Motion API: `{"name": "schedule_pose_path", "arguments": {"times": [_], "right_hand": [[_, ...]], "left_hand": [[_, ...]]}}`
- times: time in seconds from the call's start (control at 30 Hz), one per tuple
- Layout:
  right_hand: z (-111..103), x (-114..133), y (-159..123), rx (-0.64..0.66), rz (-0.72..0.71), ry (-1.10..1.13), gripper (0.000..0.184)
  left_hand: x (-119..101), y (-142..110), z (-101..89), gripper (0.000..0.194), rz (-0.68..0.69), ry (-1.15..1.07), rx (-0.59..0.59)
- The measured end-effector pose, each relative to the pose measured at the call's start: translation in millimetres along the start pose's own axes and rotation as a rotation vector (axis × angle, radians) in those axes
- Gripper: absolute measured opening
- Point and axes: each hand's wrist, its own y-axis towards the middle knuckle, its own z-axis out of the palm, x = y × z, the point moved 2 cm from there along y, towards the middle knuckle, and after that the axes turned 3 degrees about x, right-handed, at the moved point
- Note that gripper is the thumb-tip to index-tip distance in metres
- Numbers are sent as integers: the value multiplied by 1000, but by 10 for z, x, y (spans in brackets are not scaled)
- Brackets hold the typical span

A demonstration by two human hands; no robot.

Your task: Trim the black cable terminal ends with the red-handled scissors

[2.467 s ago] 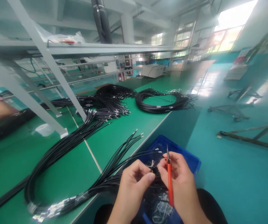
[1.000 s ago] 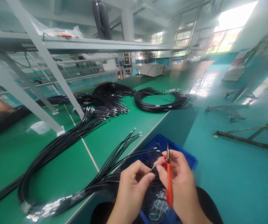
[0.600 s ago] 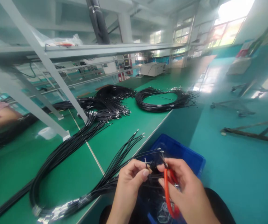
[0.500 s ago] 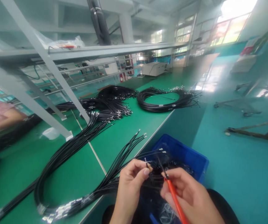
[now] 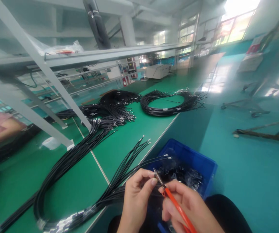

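Note:
My left hand (image 5: 136,195) pinches the end of a black cable between thumb and forefinger, in front of my body. My right hand (image 5: 185,202) is closed around a red-handled tool (image 5: 178,207) with a narrow metal tip; its exact kind is unclear. The tool's tip meets the cable end at my left fingertips. From beside my left hand a bundle of black cables (image 5: 112,191) runs left over the green table, some loose ends with silvery tips fanning out. A blue bin (image 5: 192,153) with clear plastic bags and dark parts lies below my hands.
More cable bundles lie farther back, including a coiled one (image 5: 162,111). A white shelf frame (image 5: 63,94) rises from the green table (image 5: 120,145). A white roll (image 5: 50,143) lies by its foot. At far left, a person's arm (image 5: 3,127) shows. Wheeled stands (image 5: 265,137) are on the floor at right.
My right hand has brought the tool leftward, its tip now against the cable end at my left fingertips. Before, the tip stood apart. The view has shifted slightly.

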Motion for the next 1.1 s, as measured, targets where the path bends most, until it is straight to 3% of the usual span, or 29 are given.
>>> {"name": "schedule_pose_path", "arguments": {"times": [0.3,0.63,0.83,1.1], "right_hand": [[-27,12,-23,-118,9,-42,21],[-169,-60,-28,7,-5,43,45],[-195,-114,15,58,-3,26,48],[-179,-85,54,14,-13,-37,46]], "left_hand": [[20,44,10,4,6,98,19],[47,53,16,6,16,143,-41],[22,36,27,4,17,151,-41],[-10,45,47,5,41,187,-44]]}}
